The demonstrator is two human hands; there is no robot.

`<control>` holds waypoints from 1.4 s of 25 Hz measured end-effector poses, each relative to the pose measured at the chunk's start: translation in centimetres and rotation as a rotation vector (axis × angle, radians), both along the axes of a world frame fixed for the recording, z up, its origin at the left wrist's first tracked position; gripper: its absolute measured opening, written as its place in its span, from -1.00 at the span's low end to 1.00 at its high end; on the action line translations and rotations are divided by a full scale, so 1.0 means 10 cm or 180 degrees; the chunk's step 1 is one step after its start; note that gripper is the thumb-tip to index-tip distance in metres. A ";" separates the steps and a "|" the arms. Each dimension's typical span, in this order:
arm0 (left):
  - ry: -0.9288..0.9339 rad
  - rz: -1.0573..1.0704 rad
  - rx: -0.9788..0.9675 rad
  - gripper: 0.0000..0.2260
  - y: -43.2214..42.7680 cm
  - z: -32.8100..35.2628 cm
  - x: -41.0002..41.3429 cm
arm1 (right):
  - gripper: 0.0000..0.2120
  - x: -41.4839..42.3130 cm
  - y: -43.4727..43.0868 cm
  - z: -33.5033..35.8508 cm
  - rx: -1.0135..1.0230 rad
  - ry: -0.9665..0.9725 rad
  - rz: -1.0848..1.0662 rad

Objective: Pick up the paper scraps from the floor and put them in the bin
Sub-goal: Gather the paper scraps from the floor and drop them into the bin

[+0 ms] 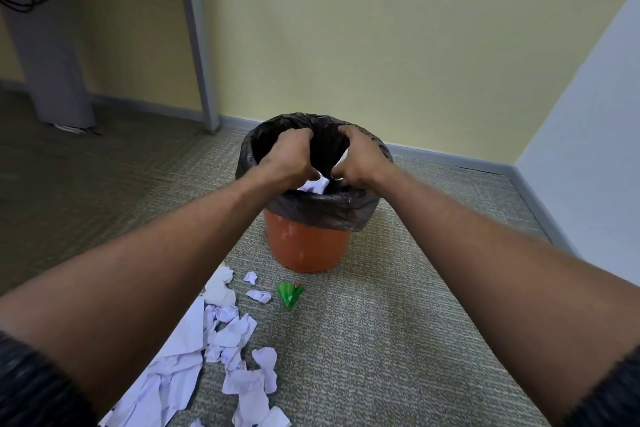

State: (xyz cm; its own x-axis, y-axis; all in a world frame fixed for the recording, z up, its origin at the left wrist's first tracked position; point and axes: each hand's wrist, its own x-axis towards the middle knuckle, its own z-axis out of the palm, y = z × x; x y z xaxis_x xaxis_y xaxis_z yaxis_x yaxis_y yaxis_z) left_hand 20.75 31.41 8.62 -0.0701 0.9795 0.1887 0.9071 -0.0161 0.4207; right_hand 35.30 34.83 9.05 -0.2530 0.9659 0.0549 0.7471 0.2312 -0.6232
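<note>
An orange bin (pixel 306 246) lined with a black bag (pixel 322 208) stands on the carpet near the wall. Both of my hands hang over its mouth. My left hand (pixel 289 158) and my right hand (pixel 358 159) have curled fingers, and white crumpled paper (pixel 317 185) shows between and below them inside the bin. Whether the hands still grip that paper I cannot tell. Several white paper scraps (pixel 239 333) lie on the floor to the lower left of the bin, partly hidden by my left forearm. A green scrap (pixel 289 295) lies in front of the bin.
A grey table leg (pixel 199 38) stands behind the bin on the left, beside a grey pedestal (pixel 52 55) with black cables. A yellow wall runs behind, and a white wall (pixel 588 107) closes the right side. Carpet spreads right of the scraps.
</note>
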 end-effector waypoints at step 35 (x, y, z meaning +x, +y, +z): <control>0.0033 0.0995 -0.1234 -0.16 -2.32 -1.41 -2.19 | -0.09 -1.79 -1.57 -1.54 -0.0082 -0.0951 0.1747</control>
State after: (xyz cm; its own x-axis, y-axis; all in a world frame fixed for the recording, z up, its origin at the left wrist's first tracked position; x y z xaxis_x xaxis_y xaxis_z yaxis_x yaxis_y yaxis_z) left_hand -1.11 8.19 -5.48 -0.3718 0.9101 -0.1831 0.8476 0.4132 0.3328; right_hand 17.39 19.12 -6.36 -0.7136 0.6909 -0.1164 0.6666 0.6184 -0.4162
